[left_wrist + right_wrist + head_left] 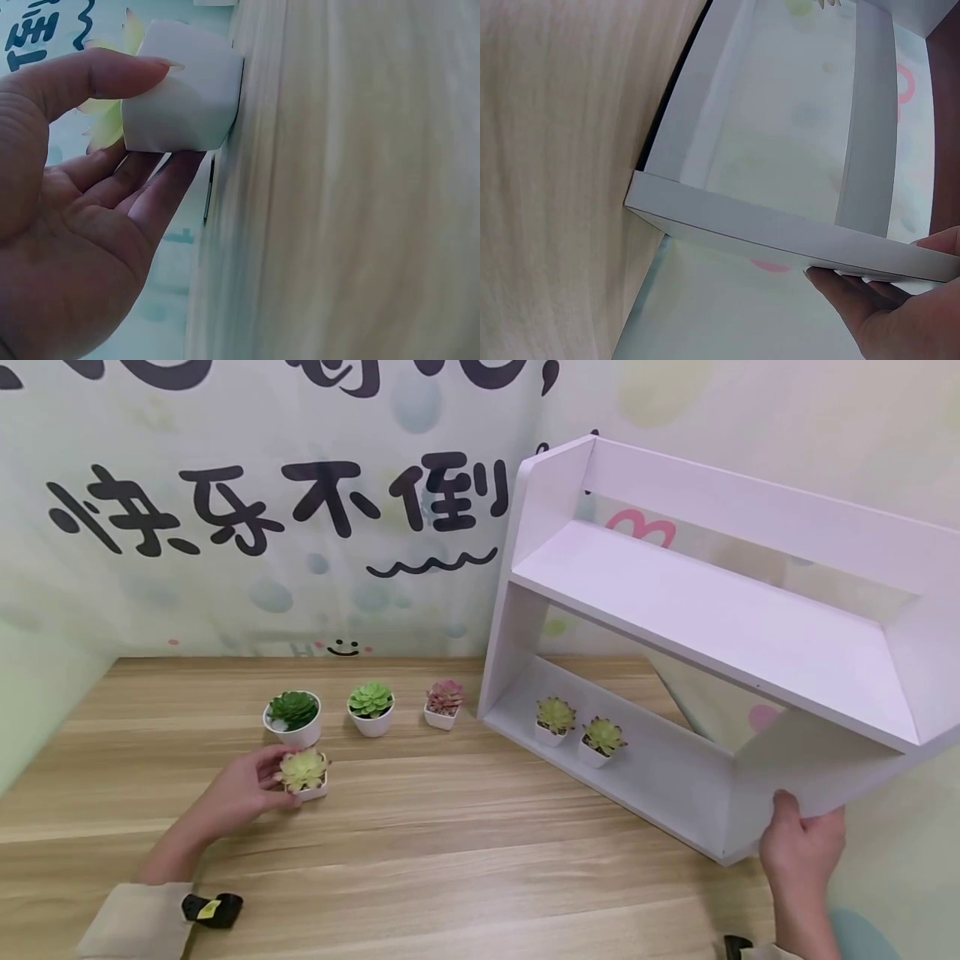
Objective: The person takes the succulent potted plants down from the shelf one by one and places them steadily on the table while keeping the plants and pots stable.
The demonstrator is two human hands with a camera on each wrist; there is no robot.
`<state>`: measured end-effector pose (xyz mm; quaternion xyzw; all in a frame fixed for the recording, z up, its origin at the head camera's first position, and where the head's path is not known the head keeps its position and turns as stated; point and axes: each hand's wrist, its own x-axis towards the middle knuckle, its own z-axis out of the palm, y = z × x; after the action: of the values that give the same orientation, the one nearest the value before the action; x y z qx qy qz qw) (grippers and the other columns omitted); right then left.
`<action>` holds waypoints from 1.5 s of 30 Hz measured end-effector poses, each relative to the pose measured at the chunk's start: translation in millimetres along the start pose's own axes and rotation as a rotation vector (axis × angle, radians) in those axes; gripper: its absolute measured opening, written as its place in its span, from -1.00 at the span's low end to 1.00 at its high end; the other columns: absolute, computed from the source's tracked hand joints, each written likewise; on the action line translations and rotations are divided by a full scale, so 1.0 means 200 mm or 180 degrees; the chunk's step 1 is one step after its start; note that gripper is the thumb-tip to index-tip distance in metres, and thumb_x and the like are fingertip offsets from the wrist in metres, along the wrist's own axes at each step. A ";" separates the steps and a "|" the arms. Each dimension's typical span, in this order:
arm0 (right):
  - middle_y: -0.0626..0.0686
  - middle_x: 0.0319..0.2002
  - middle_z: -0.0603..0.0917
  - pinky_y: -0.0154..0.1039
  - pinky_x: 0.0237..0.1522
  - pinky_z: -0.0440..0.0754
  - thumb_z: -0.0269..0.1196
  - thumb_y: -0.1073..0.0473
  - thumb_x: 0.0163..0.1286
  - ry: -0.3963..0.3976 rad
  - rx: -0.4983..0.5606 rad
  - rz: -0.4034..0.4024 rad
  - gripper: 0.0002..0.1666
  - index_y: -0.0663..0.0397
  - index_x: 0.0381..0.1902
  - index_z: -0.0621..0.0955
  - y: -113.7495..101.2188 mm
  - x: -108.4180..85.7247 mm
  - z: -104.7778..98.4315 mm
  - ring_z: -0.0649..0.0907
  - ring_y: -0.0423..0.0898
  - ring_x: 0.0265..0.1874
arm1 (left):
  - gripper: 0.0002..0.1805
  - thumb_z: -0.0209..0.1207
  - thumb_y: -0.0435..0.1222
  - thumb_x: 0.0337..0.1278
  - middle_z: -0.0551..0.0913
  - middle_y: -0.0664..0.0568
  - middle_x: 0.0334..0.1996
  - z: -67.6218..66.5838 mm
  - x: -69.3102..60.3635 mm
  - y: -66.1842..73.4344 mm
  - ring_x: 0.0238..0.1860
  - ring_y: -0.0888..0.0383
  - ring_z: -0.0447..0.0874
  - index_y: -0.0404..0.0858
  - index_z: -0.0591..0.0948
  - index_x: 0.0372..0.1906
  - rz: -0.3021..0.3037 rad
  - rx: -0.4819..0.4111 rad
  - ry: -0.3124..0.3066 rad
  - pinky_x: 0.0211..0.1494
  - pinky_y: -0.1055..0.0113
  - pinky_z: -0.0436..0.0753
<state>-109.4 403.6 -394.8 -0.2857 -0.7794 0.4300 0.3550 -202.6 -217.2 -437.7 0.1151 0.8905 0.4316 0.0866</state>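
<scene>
At the right of the wood-grained table (pixel 450 839), the smooth white two-tier shelf (pixel 712 602) stands angled. Your right hand (pixel 806 843) grips its side panel (pixel 802 768); only the right wrist view shows your fingers (pixel 859 300) along the outside. Your left hand (pixel 247 787) pinches a yellow-green succulent (pixel 303 768) in a squared white pot (pixel 191 90), before the dark-green plant (pixel 292 710); the left wrist view bares the pot's flat wall.

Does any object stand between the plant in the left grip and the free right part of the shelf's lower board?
Nothing visible does: only tabletop lies between the held plant and the white shelf's open front. Two similar plants stand just left of that free part.
</scene>
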 end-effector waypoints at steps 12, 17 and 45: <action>-0.45 -0.26 0.46 -0.46 -0.07 0.30 0.05 0.19 0.42 0.0013 0.0044 0.0036 -0.70 -0.42 -0.04 0.45 0.01 0.00 -0.01 0.42 -0.48 -0.23 | -0.17 0.42 -0.40 -0.03 0.47 -0.47 0.26 0.02 0.01 0.00 0.31 -0.36 0.48 -0.59 0.30 0.34 0.0153 -0.0055 -0.0150 0.25 -0.04 0.61; -0.47 -0.27 0.45 -0.46 -0.07 0.31 0.04 0.20 0.43 -0.0015 0.0016 0.0042 -0.70 -0.43 -0.05 0.44 0.02 0.00 -0.01 0.42 -0.49 -0.24 | -0.18 0.43 -0.41 -0.04 0.49 -0.45 0.24 0.01 0.01 -0.03 0.25 -0.09 0.58 -0.58 0.32 0.33 0.0199 -0.0089 -0.0166 0.16 0.46 0.65; -0.49 -0.24 0.43 -0.49 -0.03 0.30 0.03 0.17 0.45 -0.0037 -0.0017 0.0061 -0.70 -0.27 0.07 0.47 0.00 -0.01 0.00 0.40 -0.51 -0.19 | -0.64 0.23 -0.41 0.28 0.61 -0.35 0.10 -0.02 -0.14 0.38 0.08 -0.32 0.59 -0.38 0.59 0.15 0.0407 0.0684 0.1623 -0.01 -0.02 0.69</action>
<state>-108.5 402.5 -394.7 -0.2916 -0.7799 0.4329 0.3455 -166.1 -182.2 -373.1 0.0672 0.9151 0.3544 -0.1803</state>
